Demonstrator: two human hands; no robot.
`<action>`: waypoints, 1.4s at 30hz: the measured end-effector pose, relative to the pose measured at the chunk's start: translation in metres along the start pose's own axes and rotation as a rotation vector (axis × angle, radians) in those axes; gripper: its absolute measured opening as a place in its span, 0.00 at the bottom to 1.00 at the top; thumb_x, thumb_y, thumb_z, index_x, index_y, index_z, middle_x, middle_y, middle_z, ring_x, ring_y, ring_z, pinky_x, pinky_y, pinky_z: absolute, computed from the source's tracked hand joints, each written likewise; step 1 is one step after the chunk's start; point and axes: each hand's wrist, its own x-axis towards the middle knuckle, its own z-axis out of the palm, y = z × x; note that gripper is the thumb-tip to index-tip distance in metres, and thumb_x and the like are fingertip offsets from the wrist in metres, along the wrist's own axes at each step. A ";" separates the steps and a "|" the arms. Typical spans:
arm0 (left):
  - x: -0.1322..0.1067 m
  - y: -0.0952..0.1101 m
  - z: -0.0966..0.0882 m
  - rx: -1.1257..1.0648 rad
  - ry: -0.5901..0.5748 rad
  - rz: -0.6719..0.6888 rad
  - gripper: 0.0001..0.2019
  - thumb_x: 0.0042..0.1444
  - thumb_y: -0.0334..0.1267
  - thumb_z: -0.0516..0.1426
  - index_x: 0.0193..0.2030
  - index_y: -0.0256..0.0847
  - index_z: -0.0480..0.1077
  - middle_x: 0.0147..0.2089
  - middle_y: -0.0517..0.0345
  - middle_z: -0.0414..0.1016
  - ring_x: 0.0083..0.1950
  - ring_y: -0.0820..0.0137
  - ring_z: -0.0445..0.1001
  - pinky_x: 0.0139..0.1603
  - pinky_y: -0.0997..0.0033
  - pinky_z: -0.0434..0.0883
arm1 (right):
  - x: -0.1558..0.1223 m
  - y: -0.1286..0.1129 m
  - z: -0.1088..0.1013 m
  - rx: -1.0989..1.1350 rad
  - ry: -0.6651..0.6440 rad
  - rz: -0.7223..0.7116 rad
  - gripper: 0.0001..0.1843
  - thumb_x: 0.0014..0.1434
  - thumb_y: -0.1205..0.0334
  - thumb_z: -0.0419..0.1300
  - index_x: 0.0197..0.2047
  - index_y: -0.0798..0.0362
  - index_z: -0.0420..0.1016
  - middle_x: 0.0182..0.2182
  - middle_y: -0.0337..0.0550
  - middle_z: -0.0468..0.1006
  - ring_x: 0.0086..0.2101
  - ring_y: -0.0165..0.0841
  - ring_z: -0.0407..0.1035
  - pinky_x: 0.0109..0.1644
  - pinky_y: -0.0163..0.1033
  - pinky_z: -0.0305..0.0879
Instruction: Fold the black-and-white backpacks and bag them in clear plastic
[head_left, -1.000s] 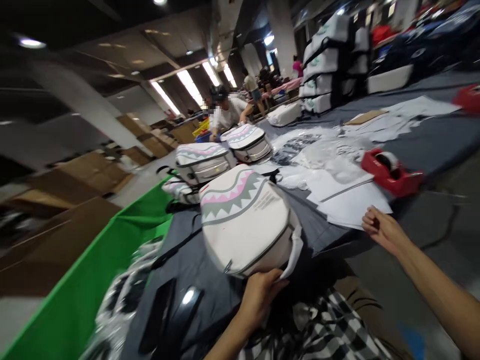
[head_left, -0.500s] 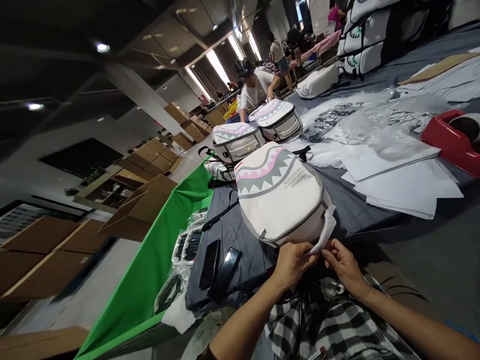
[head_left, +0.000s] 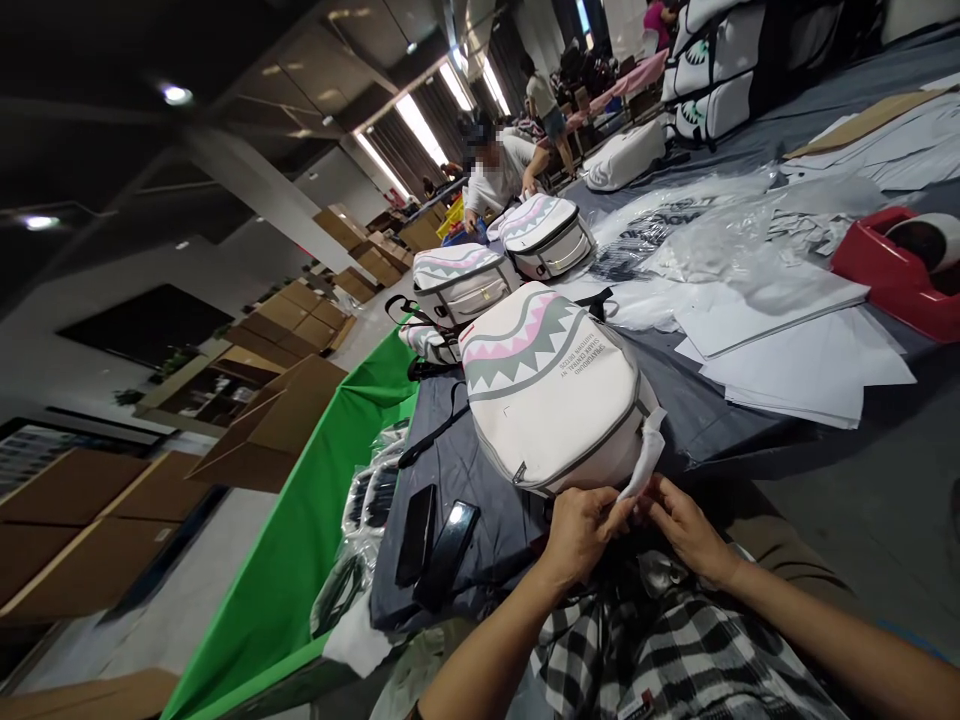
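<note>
A white backpack [head_left: 551,400] with pink and grey shark-teeth bands lies in front of me on the dark cloth of the table. From its near right side comes a white wrapped strip [head_left: 646,452], which looks like a handle or strap in soft wrapping. My left hand [head_left: 583,530] pinches the lower end of this strip. My right hand [head_left: 684,530] is beside it, fingers pressed together at the same end; what exactly they grip is hidden. Both hands meet just below the backpack's near edge, over a black-and-white checked cloth [head_left: 675,650].
Two dark phone-like objects [head_left: 431,550] lie left of the backpack. A green cloth-lined bin [head_left: 300,520] with plastic-wrapped items runs along the left. More shark-teeth backpacks [head_left: 465,280], white papers [head_left: 795,370] and a red tape dispenser [head_left: 900,265] lie farther off. A person [head_left: 499,165] works across the table.
My right hand has moved slightly left, so the two hands' fingertips now come together at the strip's end. The whole view has shifted a little; the backpack stays in place.
</note>
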 end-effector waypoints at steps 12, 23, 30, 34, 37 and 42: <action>-0.002 0.001 0.001 0.182 0.034 0.023 0.22 0.68 0.51 0.52 0.29 0.39 0.77 0.24 0.55 0.78 0.24 0.72 0.74 0.25 0.78 0.61 | -0.004 -0.012 0.007 0.231 0.020 0.236 0.27 0.53 0.40 0.65 0.45 0.53 0.70 0.15 0.27 0.62 0.14 0.22 0.48 0.16 0.30 0.42; 0.001 -0.004 0.004 0.357 0.143 0.168 0.15 0.66 0.43 0.58 0.56 0.42 0.75 0.35 0.55 0.83 0.31 0.70 0.78 0.32 0.77 0.69 | -0.002 -0.019 0.009 1.082 -0.345 0.390 0.12 0.49 0.62 0.66 0.26 0.52 0.65 0.12 0.22 0.44 0.13 0.19 0.29 0.15 0.28 0.37; -0.005 -0.021 0.027 0.906 0.447 0.762 0.23 0.68 0.28 0.47 0.68 0.28 0.61 0.62 0.40 0.74 0.58 0.62 0.76 0.58 0.64 0.73 | -0.009 -0.022 -0.025 0.814 -0.093 0.289 0.12 0.57 0.56 0.59 0.44 0.48 0.73 0.19 0.26 0.45 0.16 0.22 0.29 0.18 0.29 0.39; -0.018 -0.046 0.030 1.160 0.546 0.774 0.24 0.63 0.32 0.52 0.67 0.43 0.67 0.77 0.56 0.52 0.77 0.55 0.48 0.77 0.50 0.49 | -0.012 -0.024 -0.040 0.697 -0.020 0.322 0.14 0.57 0.54 0.58 0.44 0.49 0.74 0.19 0.27 0.46 0.16 0.23 0.32 0.18 0.31 0.40; -0.036 -0.075 0.018 1.246 0.455 0.799 0.26 0.61 0.34 0.55 0.66 0.55 0.68 0.79 0.71 0.41 0.80 0.54 0.34 0.78 0.46 0.40 | -0.007 -0.033 -0.055 0.669 0.081 0.332 0.18 0.54 0.54 0.62 0.48 0.50 0.75 0.18 0.27 0.50 0.16 0.22 0.37 0.18 0.30 0.43; -0.075 -0.100 -0.015 1.102 0.424 0.679 0.17 0.63 0.32 0.55 0.56 0.48 0.75 0.66 0.60 0.71 0.75 0.62 0.55 0.78 0.51 0.41 | 0.016 -0.051 -0.090 0.355 0.169 0.301 0.27 0.53 0.51 0.67 0.54 0.52 0.72 0.23 0.35 0.69 0.18 0.24 0.56 0.19 0.30 0.53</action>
